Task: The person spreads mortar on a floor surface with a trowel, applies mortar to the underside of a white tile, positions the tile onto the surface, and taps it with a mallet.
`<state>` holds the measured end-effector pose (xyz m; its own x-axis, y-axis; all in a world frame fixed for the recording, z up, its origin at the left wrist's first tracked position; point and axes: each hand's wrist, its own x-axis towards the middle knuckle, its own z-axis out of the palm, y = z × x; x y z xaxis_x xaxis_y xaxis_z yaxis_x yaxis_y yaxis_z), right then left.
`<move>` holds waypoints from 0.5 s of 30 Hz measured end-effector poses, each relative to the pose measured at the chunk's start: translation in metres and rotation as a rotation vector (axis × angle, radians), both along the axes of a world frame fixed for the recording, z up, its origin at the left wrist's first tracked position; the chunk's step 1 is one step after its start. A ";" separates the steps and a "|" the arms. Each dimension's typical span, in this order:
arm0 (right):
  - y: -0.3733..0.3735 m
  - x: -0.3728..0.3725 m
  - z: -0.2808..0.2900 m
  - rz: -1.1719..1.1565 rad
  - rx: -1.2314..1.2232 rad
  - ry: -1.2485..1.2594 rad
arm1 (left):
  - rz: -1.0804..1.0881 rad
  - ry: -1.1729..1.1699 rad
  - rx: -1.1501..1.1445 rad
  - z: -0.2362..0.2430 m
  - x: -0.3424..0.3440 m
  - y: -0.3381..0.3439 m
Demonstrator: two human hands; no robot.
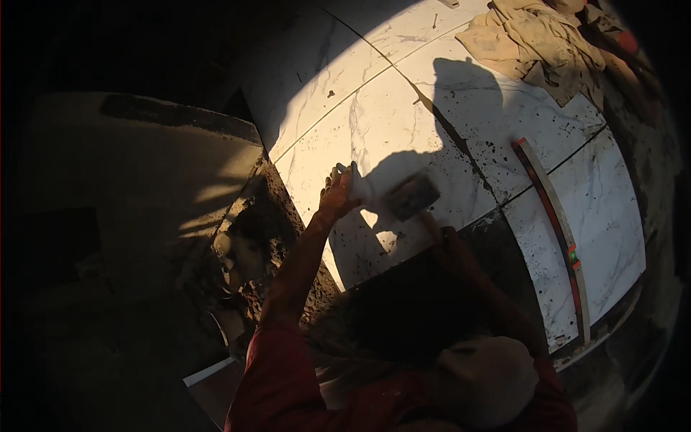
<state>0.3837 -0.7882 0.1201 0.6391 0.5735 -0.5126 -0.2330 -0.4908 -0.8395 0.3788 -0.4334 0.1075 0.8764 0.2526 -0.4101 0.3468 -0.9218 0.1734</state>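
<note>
My left hand (338,191) rests on a white marble-patterned tile (392,119), its fingers stretched out near the tile's left side. Gripped in my right hand (450,248), which lies in shadow, is a mallet (412,196) with a dark blocky head and a light handle. The mallet head is slightly blurred and hangs over the tile, to the right of my left hand. Whether it touches the surface I cannot tell. Dark shadows of my body and arms fall across the tile.
A long red-orange spirit level (554,223) lies across the tiles at right. A crumpled beige cloth (536,47) is at the far right. Rough soil (277,209) borders the tiles at left, beside a low wall (144,165). A dark untiled patch (417,295) lies nearer me.
</note>
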 end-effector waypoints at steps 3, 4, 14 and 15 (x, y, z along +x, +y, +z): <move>0.000 -0.003 -0.012 0.011 0.010 -0.115 | -0.062 0.194 0.058 0.009 -0.002 0.017; 0.004 -0.004 -0.017 0.026 -0.012 -0.139 | -0.092 0.227 0.077 0.013 -0.006 0.025; 0.017 -0.018 -0.035 0.088 -0.319 -0.371 | -0.129 0.211 0.061 0.003 -0.023 0.041; 0.017 -0.016 -0.033 0.108 -0.294 -0.432 | -0.125 0.202 0.059 0.002 -0.022 0.042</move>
